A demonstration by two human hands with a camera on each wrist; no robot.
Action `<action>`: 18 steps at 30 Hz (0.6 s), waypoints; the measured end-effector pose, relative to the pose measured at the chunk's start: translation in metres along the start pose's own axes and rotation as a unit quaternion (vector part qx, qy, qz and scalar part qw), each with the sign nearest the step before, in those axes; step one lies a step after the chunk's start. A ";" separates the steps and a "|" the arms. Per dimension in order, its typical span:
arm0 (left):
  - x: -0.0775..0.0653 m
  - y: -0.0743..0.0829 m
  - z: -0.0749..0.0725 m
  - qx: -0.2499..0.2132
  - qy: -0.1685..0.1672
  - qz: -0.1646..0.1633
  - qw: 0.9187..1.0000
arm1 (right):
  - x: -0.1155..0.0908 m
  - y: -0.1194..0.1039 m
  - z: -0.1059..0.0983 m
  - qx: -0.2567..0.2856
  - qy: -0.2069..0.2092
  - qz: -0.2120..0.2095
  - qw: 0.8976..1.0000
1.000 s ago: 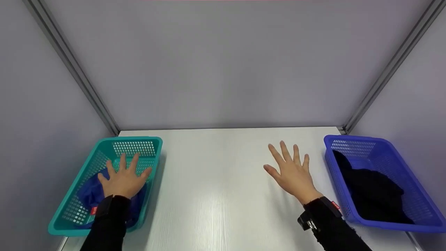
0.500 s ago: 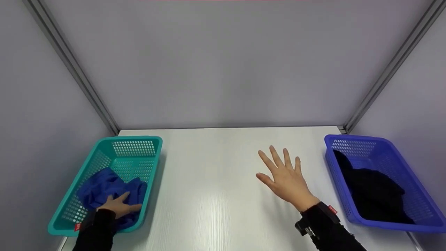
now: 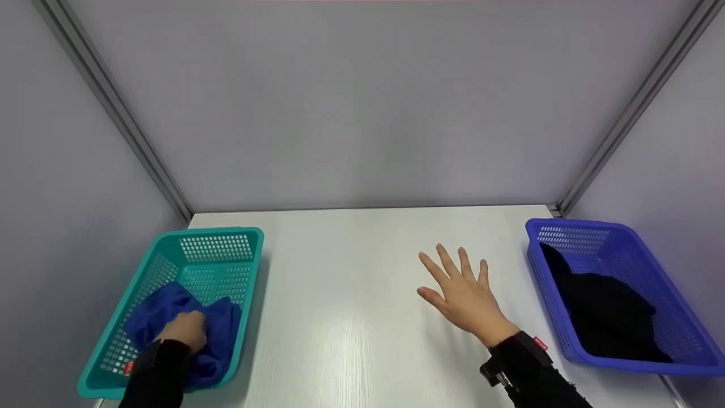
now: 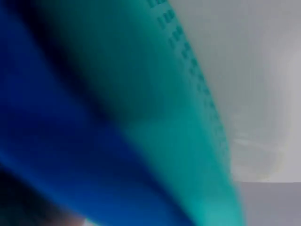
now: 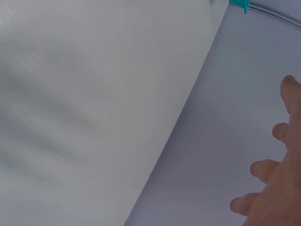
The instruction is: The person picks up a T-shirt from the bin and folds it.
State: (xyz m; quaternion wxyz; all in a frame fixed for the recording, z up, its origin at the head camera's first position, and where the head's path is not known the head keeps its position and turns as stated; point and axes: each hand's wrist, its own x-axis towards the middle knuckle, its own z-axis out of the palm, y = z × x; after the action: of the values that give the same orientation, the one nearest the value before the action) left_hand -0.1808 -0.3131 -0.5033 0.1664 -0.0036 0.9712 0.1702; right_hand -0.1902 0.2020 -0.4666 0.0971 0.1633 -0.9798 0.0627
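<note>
At the left, a teal plastic basket [image 3: 253, 277] holds a crumpled blue cloth [image 3: 221, 331]. My left hand [image 3: 186, 330] is down in the basket, its fingers curled into the cloth and gripping it; the fingertips are hidden. Up close in the left wrist view, the blue cloth [image 4: 89, 155] is blurred against the basket wall [image 4: 174, 127]. Over the white table, my right hand [image 3: 467, 303] hovers with fingers spread, holding nothing. Several of its fingers [image 5: 265, 170] show in the right wrist view.
A violet-blue basket [image 3: 677, 294] with a black cloth [image 3: 612, 311] in it stands at the right. Between the baskets lies the white tabletop [image 3: 340, 283]. Grey panels [image 3: 362, 107] enclose the back and both sides.
My left hand has gone from spread above the basket down onto the blue cloth and curled into it. The teal basket has shifted slightly toward me. My right hand moved a little left and nearer.
</note>
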 end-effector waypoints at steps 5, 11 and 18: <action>0.001 0.026 -0.035 -0.070 0.106 0.034 0.991 | -0.002 0.000 0.002 0.003 0.005 -0.004 1.000; 0.005 0.071 -0.079 -0.120 0.221 0.118 0.961 | -0.002 -0.001 0.002 0.006 0.004 -0.010 1.000; -0.012 0.141 -0.127 -0.182 0.395 0.206 0.877 | -0.003 -0.001 0.001 0.014 0.000 -0.007 1.000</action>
State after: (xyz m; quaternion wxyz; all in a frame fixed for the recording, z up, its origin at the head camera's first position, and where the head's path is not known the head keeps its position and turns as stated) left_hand -0.2197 -0.2229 -0.3400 -0.2733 0.0991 0.8869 0.3591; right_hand -0.1875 0.2015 -0.4682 0.0951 0.1720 -0.9776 0.0759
